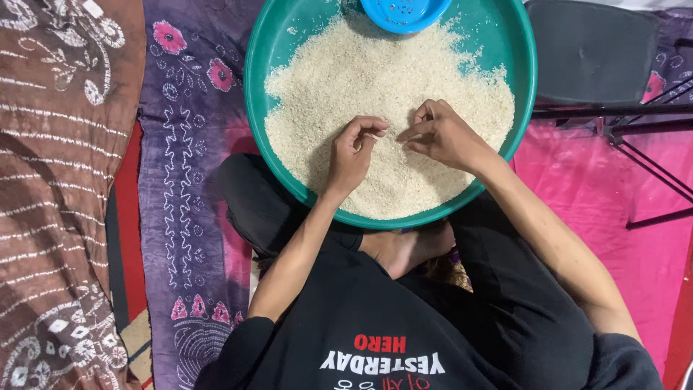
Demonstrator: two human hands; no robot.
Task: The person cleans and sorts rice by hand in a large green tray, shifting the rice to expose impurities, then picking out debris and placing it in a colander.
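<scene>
A big round teal basin rests on my crossed legs, spread with pale uncooked rice. My left hand lies on the rice near the basin's near side, fingers curled, thumb and forefinger pinched together. My right hand is just beside it, fingers bent and fingertips pointing at the left hand, almost touching it. Whether either pinch holds a grain is too small to see. A small blue bowl sits at the basin's far edge.
A purple patterned cloth covers the floor at left, next to a brown printed cloth. Pink cloth lies at right. A dark folding chair with black metal legs stands at the upper right.
</scene>
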